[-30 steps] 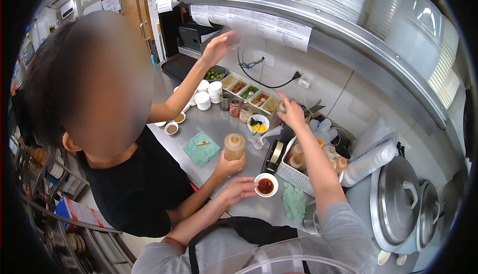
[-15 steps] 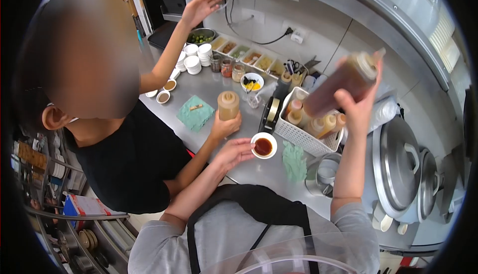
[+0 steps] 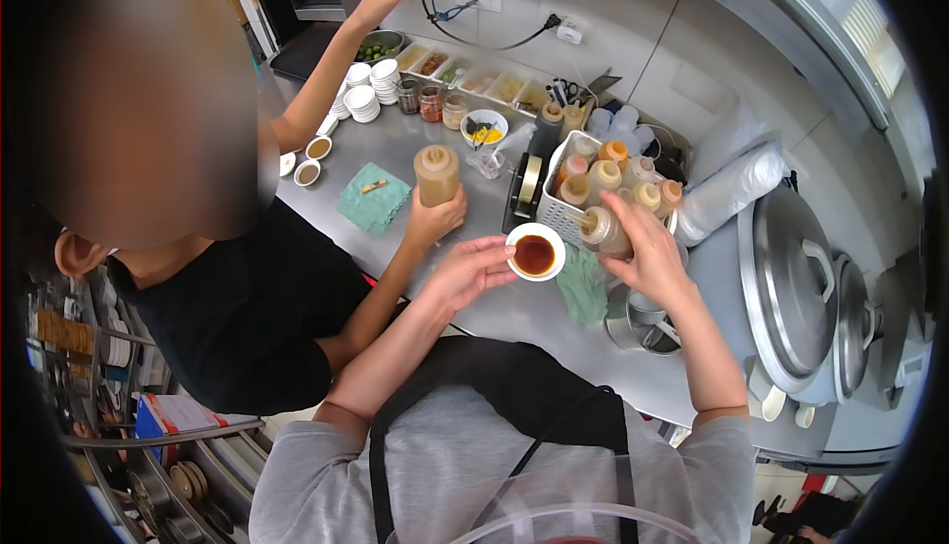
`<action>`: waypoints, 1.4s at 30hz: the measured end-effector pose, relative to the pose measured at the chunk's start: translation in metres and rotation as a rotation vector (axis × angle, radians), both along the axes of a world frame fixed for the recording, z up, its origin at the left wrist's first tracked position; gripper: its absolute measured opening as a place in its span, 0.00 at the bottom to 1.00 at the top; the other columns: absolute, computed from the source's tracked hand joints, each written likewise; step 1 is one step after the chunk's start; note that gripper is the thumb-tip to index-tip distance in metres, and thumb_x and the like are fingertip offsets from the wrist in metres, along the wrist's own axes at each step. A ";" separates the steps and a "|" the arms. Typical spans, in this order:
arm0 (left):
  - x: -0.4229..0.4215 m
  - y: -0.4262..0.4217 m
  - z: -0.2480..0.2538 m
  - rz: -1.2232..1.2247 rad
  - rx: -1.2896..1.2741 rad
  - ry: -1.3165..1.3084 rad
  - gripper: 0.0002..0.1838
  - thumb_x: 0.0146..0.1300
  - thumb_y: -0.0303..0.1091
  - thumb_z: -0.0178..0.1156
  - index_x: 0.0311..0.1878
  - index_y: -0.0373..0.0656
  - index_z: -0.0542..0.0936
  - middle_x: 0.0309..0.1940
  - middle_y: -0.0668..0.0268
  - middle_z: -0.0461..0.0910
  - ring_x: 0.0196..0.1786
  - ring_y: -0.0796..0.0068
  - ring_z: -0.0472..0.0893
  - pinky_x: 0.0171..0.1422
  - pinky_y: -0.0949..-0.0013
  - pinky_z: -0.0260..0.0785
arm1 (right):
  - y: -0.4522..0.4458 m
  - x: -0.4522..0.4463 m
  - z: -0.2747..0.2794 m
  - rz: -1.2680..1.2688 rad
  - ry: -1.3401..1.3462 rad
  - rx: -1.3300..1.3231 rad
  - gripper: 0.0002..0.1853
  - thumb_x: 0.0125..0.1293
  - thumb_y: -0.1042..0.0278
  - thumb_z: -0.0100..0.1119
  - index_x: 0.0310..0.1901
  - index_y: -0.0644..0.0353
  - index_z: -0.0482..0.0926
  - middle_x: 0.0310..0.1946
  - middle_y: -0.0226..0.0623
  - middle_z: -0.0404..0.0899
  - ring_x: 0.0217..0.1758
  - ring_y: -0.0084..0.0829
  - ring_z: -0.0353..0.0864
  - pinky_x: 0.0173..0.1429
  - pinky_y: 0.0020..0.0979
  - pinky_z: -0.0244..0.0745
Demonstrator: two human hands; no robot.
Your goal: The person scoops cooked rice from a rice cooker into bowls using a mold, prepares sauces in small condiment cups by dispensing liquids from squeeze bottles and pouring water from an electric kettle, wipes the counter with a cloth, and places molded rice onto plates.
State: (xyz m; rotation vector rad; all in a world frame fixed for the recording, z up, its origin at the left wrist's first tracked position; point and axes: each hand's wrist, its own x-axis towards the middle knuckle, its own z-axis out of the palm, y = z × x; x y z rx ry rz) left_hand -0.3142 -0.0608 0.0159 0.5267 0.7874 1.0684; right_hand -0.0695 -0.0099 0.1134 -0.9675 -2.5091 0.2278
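Note:
A small white bowl [image 3: 535, 252] with dark red-brown sauce is pinched at its left rim by my left hand [image 3: 473, 272]. Just right of it, my right hand [image 3: 647, 252] grips a squeeze bottle [image 3: 604, 233], its nozzle tilted toward the bowl. Behind the bottle, a white basket [image 3: 561, 216] holds several more squeeze bottles. A green cloth [image 3: 581, 287] lies beneath and to the right of the bowl. On the left, a co-worker's hand [image 3: 437, 220] holds another squeeze bottle [image 3: 437, 176] upright.
A tape dispenser [image 3: 524, 188] stands left of the basket. Farther back are a bowl with yellow food [image 3: 484, 130], spice jars [image 3: 431, 104] and stacked white cups [image 3: 362, 103]. Large lidded pots [image 3: 791, 287] stand at right. The co-worker's other arm [image 3: 331, 84] reaches over the counter.
My right hand has brought the bottle down and left, from above the basket to beside the bowl. The camera view has shifted a little. The co-worker still holds their bottle.

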 end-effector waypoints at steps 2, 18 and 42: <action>0.002 0.002 0.001 -0.010 0.000 -0.007 0.18 0.57 0.33 0.60 0.49 0.33 0.71 0.43 0.60 0.77 0.44 0.72 0.78 0.47 0.72 0.73 | 0.000 0.004 -0.002 -0.023 0.021 -0.038 0.41 0.40 0.74 0.66 0.61 0.53 0.59 0.41 0.40 0.71 0.44 0.40 0.71 0.49 0.37 0.68; 0.016 0.012 0.020 -0.008 0.047 -0.005 0.16 0.57 0.31 0.59 0.47 0.35 0.73 0.41 0.61 0.78 0.42 0.72 0.79 0.46 0.72 0.74 | -0.003 0.019 -0.008 -0.069 -0.025 -0.058 0.44 0.38 0.76 0.65 0.62 0.49 0.58 0.40 0.39 0.70 0.43 0.40 0.71 0.48 0.37 0.67; 0.016 0.011 0.013 0.003 0.014 0.035 0.17 0.57 0.31 0.59 0.48 0.34 0.71 0.42 0.60 0.77 0.44 0.71 0.79 0.49 0.70 0.73 | 0.004 0.023 -0.019 -0.017 -0.224 0.068 0.42 0.37 0.79 0.64 0.60 0.46 0.63 0.39 0.35 0.72 0.42 0.38 0.71 0.47 0.37 0.67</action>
